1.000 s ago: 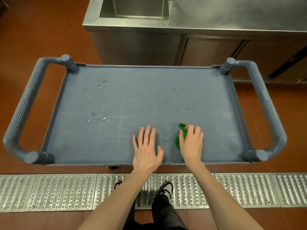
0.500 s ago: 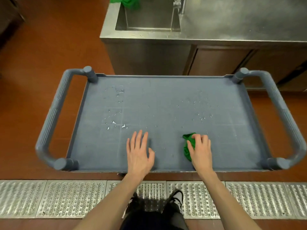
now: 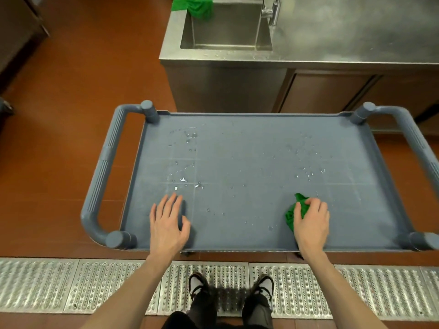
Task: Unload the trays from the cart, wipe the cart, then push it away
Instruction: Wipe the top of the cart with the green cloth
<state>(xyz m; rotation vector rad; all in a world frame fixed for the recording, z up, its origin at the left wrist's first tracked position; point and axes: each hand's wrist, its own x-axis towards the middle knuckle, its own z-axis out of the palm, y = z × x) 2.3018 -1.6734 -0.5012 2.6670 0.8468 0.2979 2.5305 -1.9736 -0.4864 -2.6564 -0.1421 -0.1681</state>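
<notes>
Matt grey plastic cart (image 3: 249, 162) flecked with wet droplets, crumpled green cloth (image 3: 295, 212), brushed steel sink (image 3: 228, 27), studded metal grating (image 3: 356, 290).

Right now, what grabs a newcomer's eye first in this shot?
The grey cart top, bare of trays and speckled with water droplets. Near its front edge the right hand presses a bright green cloth, and the left hand lies flat. A second green cloth hangs over the steel sink behind.

red-brown tile floor (image 3: 78, 74). stainless counter (image 3: 344, 32) at far side, sink basin (image 3: 228, 27) set in its left end, tap (image 3: 273, 10) at basin's right rim. perforated metal drain grating (image 3: 71, 286) nearest the camera.
</notes>
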